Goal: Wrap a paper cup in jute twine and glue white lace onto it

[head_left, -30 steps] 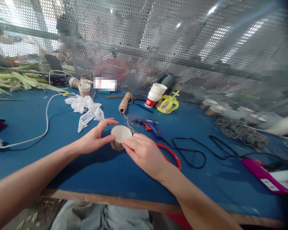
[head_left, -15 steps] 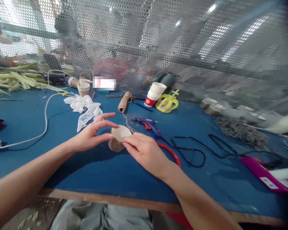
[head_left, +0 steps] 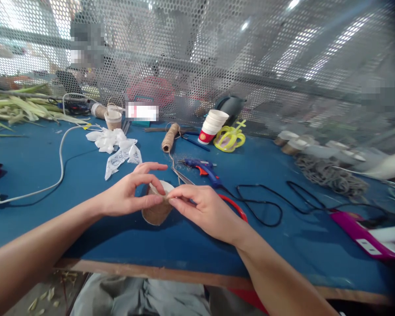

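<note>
A small paper cup (head_left: 156, 213) with a brown outside and white inside stands tilted on the blue table in front of me. My left hand (head_left: 136, 191) is closed at its rim, thumb outside and index finger bent over the edge, other fingers raised. From the other side my right hand (head_left: 200, 208) pinches the near rim between thumb and index finger; whether twine lies in that pinch is too small to tell. A strand runs from the twine spool (head_left: 170, 138) towards the cup. Scissors (head_left: 233, 205) with red handles lie partly hidden behind my right hand.
A blue glue gun (head_left: 200, 169) lies beyond my right hand, its black cord trailing to a purple power strip (head_left: 365, 239). Further back are stacked paper cups (head_left: 212, 127), a yellow crown-shaped piece (head_left: 229, 139) and white plastic bags (head_left: 118, 147). Grey cord (head_left: 331, 175) lies right, husks (head_left: 19, 109) left.
The cup has tipped and moved slightly left and towards me. My hands have come closer together, and their fingertips now meet at the near rim.
</note>
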`<move>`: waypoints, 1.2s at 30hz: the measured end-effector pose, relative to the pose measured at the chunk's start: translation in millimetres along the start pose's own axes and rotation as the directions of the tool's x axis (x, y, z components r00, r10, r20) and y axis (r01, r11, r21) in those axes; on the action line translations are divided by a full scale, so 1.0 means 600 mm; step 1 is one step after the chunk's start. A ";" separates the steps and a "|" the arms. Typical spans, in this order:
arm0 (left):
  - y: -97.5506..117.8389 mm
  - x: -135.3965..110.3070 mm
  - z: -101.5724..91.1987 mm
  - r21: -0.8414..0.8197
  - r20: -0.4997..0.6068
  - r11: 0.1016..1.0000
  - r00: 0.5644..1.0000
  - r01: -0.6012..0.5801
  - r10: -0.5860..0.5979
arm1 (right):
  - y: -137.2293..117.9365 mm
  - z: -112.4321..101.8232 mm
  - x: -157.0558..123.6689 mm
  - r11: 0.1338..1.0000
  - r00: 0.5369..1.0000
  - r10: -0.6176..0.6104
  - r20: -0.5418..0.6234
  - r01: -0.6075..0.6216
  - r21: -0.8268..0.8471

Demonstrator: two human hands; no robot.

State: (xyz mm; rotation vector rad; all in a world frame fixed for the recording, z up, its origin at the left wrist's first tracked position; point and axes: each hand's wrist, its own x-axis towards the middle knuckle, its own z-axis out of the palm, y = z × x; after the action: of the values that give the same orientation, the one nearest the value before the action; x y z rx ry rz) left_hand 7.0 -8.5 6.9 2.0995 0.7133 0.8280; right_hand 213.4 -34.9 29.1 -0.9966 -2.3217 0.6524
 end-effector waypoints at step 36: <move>-0.014 0.001 -0.012 -0.456 0.165 0.865 0.975 0.209 -0.148 | -0.013 -0.005 0.004 0.982 0.980 0.188 -0.061 -0.186 0.037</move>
State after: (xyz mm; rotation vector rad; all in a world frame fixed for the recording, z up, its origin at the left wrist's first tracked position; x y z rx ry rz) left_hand 0.4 -0.1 4.3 1.6023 0.5605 0.6773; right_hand 209.9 -36.9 37.1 -1.2137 -2.1729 0.7161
